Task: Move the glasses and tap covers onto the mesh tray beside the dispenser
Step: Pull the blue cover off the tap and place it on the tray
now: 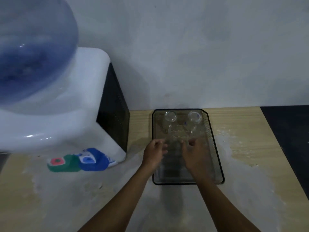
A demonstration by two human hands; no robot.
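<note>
Wooden counter [242, 131] against a grey wall; mesh tray [215, 148] at frame centre.

Two clear glasses [170, 116] [194, 117] stood side by side at the tray's far end. Green tap cover [63, 164] and blue tap cover [93, 160] remained at the white dispenser [58, 118], lower left of frame. Left hand [154, 152] and right hand [194, 154] hovered above mid-tray, fingers loosely curled, blurred, apparently holding nothing.

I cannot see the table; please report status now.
Left hand and right hand empty, over black mesh tray. Two clear glasses on tray. Green and blue tap covers beside white dispenser.
</note>
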